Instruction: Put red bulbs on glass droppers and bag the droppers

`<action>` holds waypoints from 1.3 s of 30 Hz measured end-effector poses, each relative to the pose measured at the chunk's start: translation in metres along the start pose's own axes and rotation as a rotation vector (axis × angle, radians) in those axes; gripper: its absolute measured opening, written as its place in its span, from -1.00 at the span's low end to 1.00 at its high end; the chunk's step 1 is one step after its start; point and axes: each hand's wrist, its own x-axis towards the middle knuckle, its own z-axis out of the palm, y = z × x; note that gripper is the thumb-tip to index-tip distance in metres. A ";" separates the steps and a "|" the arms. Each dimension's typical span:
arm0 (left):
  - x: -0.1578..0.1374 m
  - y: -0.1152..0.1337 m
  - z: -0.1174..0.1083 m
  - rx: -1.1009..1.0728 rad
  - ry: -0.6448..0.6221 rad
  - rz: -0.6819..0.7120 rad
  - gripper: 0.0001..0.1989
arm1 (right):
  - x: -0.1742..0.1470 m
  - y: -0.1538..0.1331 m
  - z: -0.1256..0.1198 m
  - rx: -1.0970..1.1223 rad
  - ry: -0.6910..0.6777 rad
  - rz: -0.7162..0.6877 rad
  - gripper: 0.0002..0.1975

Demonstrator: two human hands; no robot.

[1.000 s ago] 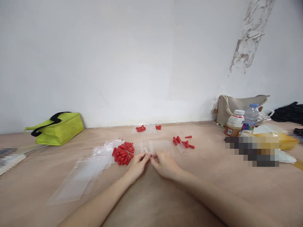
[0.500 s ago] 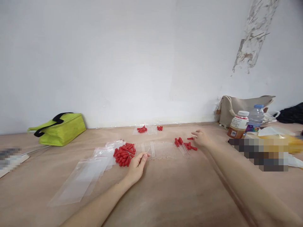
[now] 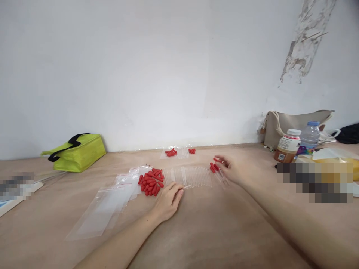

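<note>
My left hand point(image 3: 169, 201) is closed in a pinch on a thin clear glass dropper tube point(image 3: 187, 186), whose end sticks out to the right of the fingertips. Behind it a row of similar clear tubes point(image 3: 198, 177) lies side by side on the cloth. A heap of red rubber bulbs point(image 3: 150, 182) is just left of that row. Over at the right, my right hand point(image 3: 228, 168) is closed on a red rubber bulb point(image 3: 217, 159). Below that hand lie droppers with red bulbs point(image 3: 212, 167) fitted on their tubes, partly hidden by the fingers.
Clear zip bags point(image 3: 103, 209) lie at the left front, and a green bag point(image 3: 81, 151) stands behind. Small packs with red bulbs point(image 3: 171, 152) rest near the wall. Right, two bottles point(image 3: 288, 145) stand before a beige bag point(image 3: 291, 125).
My right hand has moved left with a red bulb in its fingers, over the fitted droppers. My left hand has lowered slightly with its tube. The view has shifted a little.
</note>
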 end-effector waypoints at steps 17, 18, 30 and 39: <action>0.001 0.003 0.001 0.001 -0.086 0.067 -0.76 | -0.080 -0.058 0.036 0.163 -0.285 -0.269 -0.81; 0.001 0.002 0.002 -0.004 -0.085 0.070 -0.76 | -0.080 -0.058 0.036 0.173 -0.288 -0.272 -0.81; 0.002 0.001 0.002 -0.013 -0.102 0.138 -0.75 | -0.078 -0.062 0.033 0.252 -0.346 -0.314 -0.84; 0.001 0.002 0.003 0.005 -0.115 0.237 -0.75 | -0.080 -0.059 0.034 0.252 -0.328 -0.408 -0.85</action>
